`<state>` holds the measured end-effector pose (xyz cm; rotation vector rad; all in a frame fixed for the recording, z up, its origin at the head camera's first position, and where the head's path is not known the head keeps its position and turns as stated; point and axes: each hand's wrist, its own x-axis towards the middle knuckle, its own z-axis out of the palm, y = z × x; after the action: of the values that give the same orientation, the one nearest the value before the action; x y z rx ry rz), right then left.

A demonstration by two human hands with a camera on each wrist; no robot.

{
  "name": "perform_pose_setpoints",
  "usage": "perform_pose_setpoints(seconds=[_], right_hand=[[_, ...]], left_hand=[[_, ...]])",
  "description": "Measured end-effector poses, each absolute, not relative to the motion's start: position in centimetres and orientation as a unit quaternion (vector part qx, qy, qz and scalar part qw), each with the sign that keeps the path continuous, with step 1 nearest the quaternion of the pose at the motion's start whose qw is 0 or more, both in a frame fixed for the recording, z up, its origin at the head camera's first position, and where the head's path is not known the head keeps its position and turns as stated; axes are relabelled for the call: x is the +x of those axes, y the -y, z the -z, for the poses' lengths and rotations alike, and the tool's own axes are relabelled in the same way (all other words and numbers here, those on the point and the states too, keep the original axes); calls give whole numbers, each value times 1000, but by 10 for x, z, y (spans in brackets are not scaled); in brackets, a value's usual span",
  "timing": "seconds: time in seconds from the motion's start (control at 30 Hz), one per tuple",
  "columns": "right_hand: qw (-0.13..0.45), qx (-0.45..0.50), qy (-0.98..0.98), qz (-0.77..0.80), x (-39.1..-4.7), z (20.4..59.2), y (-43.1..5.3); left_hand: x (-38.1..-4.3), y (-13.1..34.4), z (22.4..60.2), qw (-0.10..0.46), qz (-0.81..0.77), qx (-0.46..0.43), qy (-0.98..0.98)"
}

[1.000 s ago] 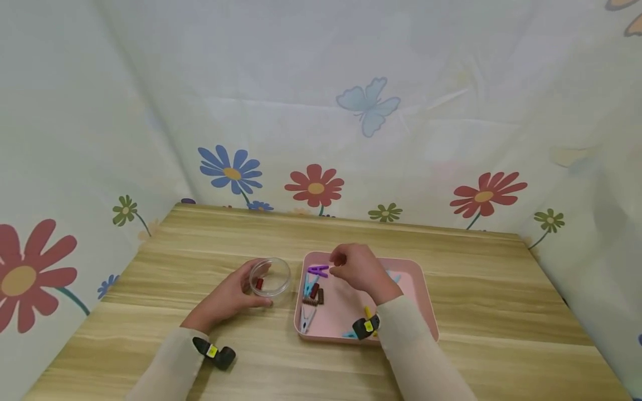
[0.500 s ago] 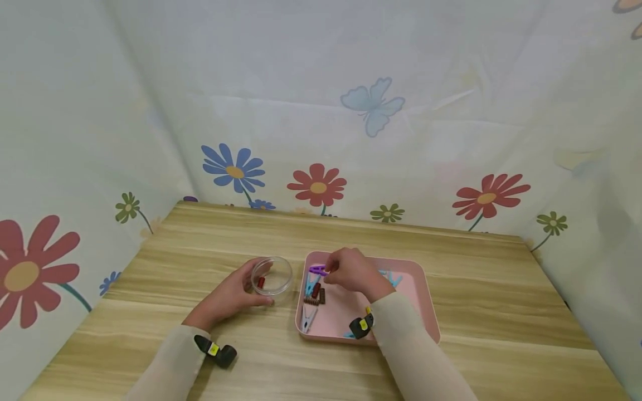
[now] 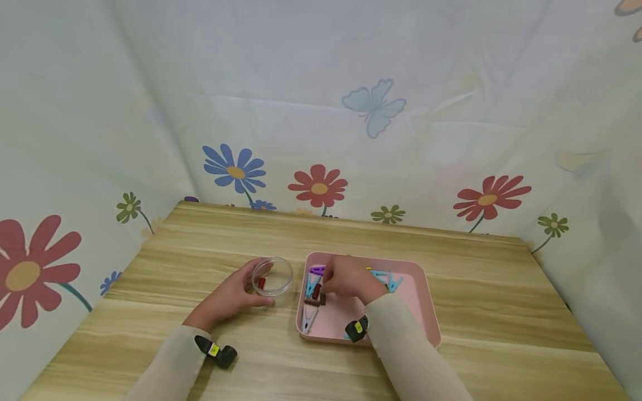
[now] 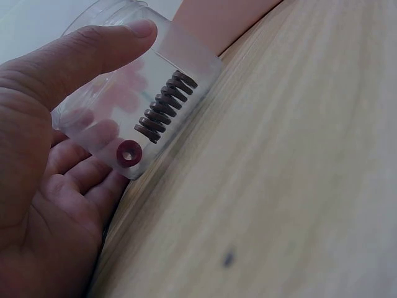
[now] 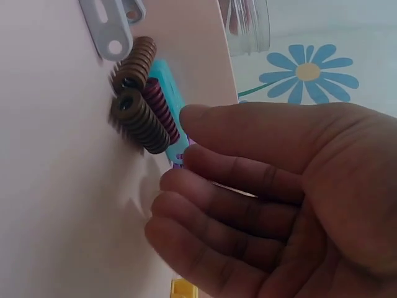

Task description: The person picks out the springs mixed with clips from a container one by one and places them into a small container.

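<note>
My left hand holds a clear plastic jar, thumb on one side and fingers on the other. Inside it, the left wrist view shows a brown coil spring and the round end of a red one. Over the pink tray is my right hand, its fingers bent and thumb apart, holding nothing. Close to its fingertips lie two brown springs and a dark red spring, against a light blue clothespin.
A grey clothespin and a purple clothespin lie along the tray's left side. Light blue clothespins sit toward its right back. The wooden table meets a flowered curtain at the back.
My right hand has moved left and lower toward the springs in the tray, uncovering blue and yellow clothespins behind it. My left hand and the jar stay in place.
</note>
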<state>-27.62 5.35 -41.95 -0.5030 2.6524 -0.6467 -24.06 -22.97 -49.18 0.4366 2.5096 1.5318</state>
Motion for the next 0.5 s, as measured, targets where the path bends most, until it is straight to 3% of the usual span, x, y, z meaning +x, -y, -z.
perform_pose_setpoints(seconds=[0.5], right_hand=[[210, -159, -939, 223, -276, 421, -47]], left_hand=[[-240, 229, 491, 85, -515, 145, -841]])
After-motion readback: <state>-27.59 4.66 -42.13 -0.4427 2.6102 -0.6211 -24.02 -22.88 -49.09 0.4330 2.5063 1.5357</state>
